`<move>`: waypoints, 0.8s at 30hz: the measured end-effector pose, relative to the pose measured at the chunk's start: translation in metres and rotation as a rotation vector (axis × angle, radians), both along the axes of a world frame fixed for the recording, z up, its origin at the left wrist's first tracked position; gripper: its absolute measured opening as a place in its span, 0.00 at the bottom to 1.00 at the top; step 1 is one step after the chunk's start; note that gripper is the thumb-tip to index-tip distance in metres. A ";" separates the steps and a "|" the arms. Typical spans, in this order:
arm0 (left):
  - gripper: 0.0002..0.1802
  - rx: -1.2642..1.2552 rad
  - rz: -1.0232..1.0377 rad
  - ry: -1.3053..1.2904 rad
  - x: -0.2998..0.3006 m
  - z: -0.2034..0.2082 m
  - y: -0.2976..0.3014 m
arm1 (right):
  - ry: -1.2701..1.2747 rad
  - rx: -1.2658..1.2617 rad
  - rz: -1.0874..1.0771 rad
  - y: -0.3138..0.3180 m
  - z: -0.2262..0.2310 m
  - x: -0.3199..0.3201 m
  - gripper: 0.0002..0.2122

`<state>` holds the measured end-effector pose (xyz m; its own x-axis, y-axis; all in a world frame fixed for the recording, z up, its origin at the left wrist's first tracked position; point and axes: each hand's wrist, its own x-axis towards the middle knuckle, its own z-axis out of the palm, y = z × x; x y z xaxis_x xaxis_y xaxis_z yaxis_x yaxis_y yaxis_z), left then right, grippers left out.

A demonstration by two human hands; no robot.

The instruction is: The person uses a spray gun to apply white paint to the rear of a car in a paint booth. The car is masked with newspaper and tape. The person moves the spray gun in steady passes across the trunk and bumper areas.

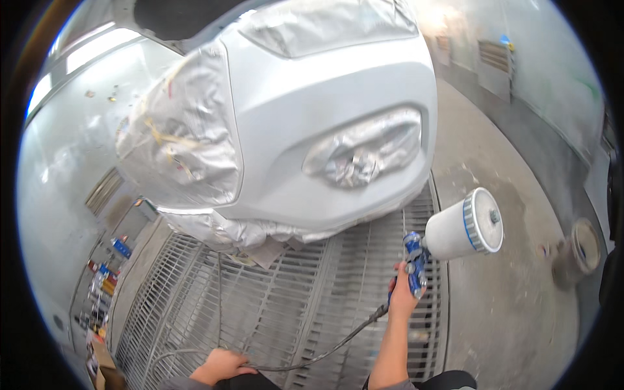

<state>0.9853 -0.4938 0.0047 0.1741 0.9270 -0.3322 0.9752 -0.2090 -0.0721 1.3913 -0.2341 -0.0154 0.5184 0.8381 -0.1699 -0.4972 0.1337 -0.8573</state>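
My right hand (404,296) is wrapped round the handle of a blue spray gun (416,263), held out at the right of the vehicle. A large white paint cup (453,232) with a blue ring sits on the gun, tilted to the right. From the gun's handle a dark air hose (344,340) runs down to the left. My left hand (224,365) is closed round that hose near the lower edge. Ahead stands the pale grey-white bumper (338,81) of a vehicle, apart from the gun. Silvery masking film (195,130) covers the areas around it and its recessed opening.
Metal floor grating (279,312) lies underfoot, with concrete (507,305) to its right. A bucket (575,257) stands far right. Cans and bottles (104,283) line the left wall, with a cardboard box (104,367) nearer. The hose continues across the grating to the left.
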 end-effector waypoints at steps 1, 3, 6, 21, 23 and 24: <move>0.33 0.035 0.064 0.061 0.014 0.007 -0.021 | -0.009 0.003 0.085 0.004 0.005 0.018 0.10; 0.25 0.102 0.264 0.115 0.072 0.039 -0.055 | -0.015 0.033 0.183 0.015 0.022 0.050 0.09; 0.21 0.355 0.631 0.127 0.160 0.076 -0.103 | 0.075 0.120 0.305 0.019 0.063 0.082 0.08; 0.17 0.245 0.569 -0.752 0.264 0.076 -0.115 | -0.602 0.448 0.632 0.079 0.337 0.165 0.12; 0.17 0.201 0.579 -0.869 0.266 0.070 -0.112 | -0.684 0.416 0.569 0.076 0.383 0.170 0.12; 0.17 0.179 0.582 -0.909 0.266 0.069 -0.109 | -0.711 0.382 0.528 0.073 0.403 0.173 0.13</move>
<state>1.2508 -0.6027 0.0741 -0.1944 0.9688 -0.1538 0.6254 0.2432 0.7414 1.5638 -0.1609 0.3873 -0.0645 0.9264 0.3711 0.0454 0.3742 -0.9262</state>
